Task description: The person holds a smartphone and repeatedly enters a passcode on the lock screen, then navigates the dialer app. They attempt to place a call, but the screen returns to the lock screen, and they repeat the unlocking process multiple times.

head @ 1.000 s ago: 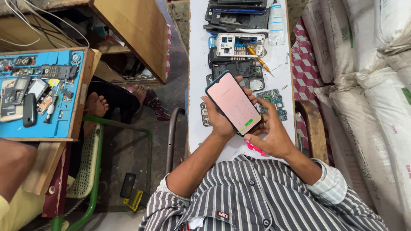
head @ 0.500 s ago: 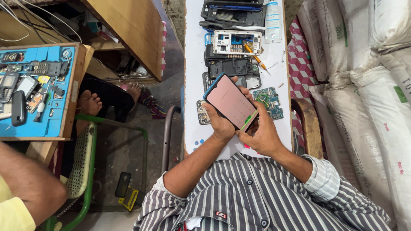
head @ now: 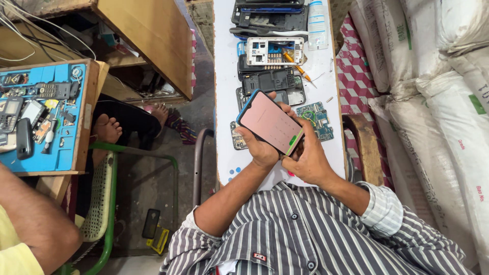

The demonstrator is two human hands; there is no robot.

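A smartphone with a lit pinkish screen is held over the white table, tilted, top end to the upper left. My left hand cups it from below, fingers wrapped round its lower left edge. My right hand grips the lower right corner, thumb on the screen near a green spot. Both forearms come up from a grey striped shirt at the bottom.
Opened phone bodies, a green circuit board, a white phone frame, a screwdriver and a clear bottle lie on the table. White sacks stand right. Another person's arm and a blue repair mat are left.
The view has shifted slightly, so the table and the phone sit lower and further right in the frame. Both hands keep the same hold on the phone. The other person's arm shows more at bottom left.
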